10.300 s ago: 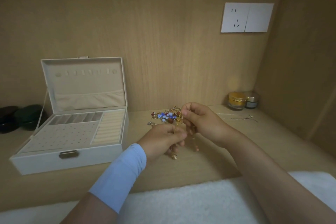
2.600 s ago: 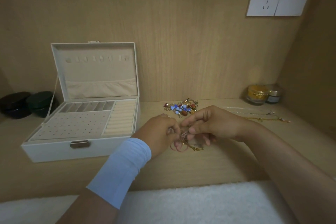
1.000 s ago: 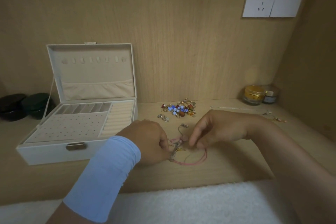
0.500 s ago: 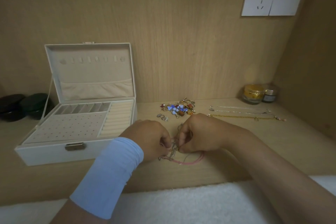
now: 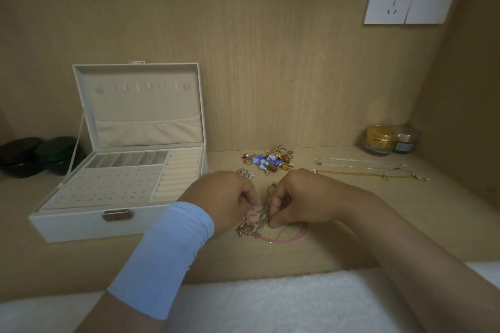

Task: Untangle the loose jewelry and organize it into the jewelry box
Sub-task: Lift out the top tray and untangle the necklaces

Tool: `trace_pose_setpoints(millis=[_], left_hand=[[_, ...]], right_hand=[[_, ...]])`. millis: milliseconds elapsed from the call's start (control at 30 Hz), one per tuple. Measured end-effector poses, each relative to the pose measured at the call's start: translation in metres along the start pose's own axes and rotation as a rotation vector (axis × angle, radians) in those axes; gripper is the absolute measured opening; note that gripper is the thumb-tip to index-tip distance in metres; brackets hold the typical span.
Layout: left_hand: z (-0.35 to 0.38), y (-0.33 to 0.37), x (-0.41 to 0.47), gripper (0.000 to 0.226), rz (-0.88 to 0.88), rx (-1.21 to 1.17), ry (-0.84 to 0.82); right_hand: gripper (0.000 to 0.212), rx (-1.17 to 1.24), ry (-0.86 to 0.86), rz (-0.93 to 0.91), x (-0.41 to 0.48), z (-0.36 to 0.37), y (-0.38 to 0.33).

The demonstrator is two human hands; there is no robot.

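Note:
A small tangle of thin chains with a pink cord (image 5: 273, 236) lies on the wooden shelf between my hands. My left hand (image 5: 224, 200), with a light blue wrist sleeve, pinches the tangle from the left. My right hand (image 5: 300, 199) pinches it from the right, fingers curled over it. Behind them sits a heap of blue, red and gold beaded jewelry (image 5: 269, 161). Two straightened chains, one silver (image 5: 359, 164) and one gold (image 5: 362, 174), lie to the right. The white jewelry box (image 5: 81, 224) stands open at the left, its trays bare.
Two dark round cases (image 5: 35, 155) sit left of the box. A gold-lidded jar (image 5: 380, 139) and a smaller grey jar (image 5: 405, 142) stand in the back right corner. A small silver piece (image 5: 244, 172) lies near my left hand. White fleecy fabric (image 5: 270, 303) covers the near edge.
Over ten seconds the tangle came down from mid-air to the shelf, and straightened chains appeared on the right. In the last half second both hands stayed close together on the tangle.

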State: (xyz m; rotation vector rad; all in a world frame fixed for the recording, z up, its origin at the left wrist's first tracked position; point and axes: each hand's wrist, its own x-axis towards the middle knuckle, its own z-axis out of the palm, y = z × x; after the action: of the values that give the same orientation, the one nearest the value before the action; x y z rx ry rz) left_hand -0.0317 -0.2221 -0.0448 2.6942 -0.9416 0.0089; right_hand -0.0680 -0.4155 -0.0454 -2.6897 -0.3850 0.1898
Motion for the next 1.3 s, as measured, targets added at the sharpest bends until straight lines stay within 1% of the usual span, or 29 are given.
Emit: trace_pose_setpoints(millis=[167, 233, 300, 333, 433, 467, 500, 633, 733, 933, 1133, 1300], left_hand=[[0.003, 0.002, 0.001, 0.016, 0.012, -0.026, -0.010], [0.005, 0.002, 0.002, 0.017, -0.007, -0.083, 0.059], [0.008, 0.003, 0.005, 0.017, -0.043, -0.257, 0.140], [0.010, 0.004, 0.006, 0.015, -0.070, -0.399, 0.146], [0.011, 0.014, 0.008, 0.015, -0.143, -0.899, 0.040], [0.011, 0.015, 0.009, 0.016, -0.151, -0.997, 0.004], [0.009, 0.015, 0.008, 0.016, -0.147, -1.038, -0.026], [0.007, 0.009, 0.009, 0.015, -0.098, -1.054, -0.100], [0.009, 0.010, 0.008, 0.011, -0.064, -1.024, -0.107], [0.014, 0.013, 0.009, 0.012, -0.049, -0.947, -0.128], [0.016, 0.010, 0.008, 0.016, -0.053, -0.921, -0.139], [0.013, 0.007, 0.008, 0.012, -0.075, -0.887, -0.079]], right_hand=[[0.005, -0.059, -0.017, -0.008, -0.001, -0.001, 0.001], [0.007, 0.045, -0.022, -0.012, -0.002, -0.002, 0.003], [0.008, 0.234, 0.027, -0.005, -0.003, -0.007, 0.006], [0.008, 0.342, 0.068, -0.009, -0.004, -0.010, 0.006], [0.015, 0.602, 0.176, -0.027, -0.007, -0.018, 0.003], [0.018, 0.655, 0.204, -0.028, -0.008, -0.020, 0.002], [0.020, 0.693, 0.227, -0.032, -0.009, -0.022, 0.002], [0.022, 0.817, 0.281, -0.035, -0.008, -0.023, 0.005], [0.022, 0.934, 0.308, -0.050, -0.007, -0.025, 0.003], [0.018, 1.210, 0.384, -0.052, -0.004, -0.031, 0.000], [0.012, 1.295, 0.453, -0.040, -0.001, -0.033, 0.001], [0.011, 1.393, 0.538, 0.012, 0.001, -0.035, 0.005]])
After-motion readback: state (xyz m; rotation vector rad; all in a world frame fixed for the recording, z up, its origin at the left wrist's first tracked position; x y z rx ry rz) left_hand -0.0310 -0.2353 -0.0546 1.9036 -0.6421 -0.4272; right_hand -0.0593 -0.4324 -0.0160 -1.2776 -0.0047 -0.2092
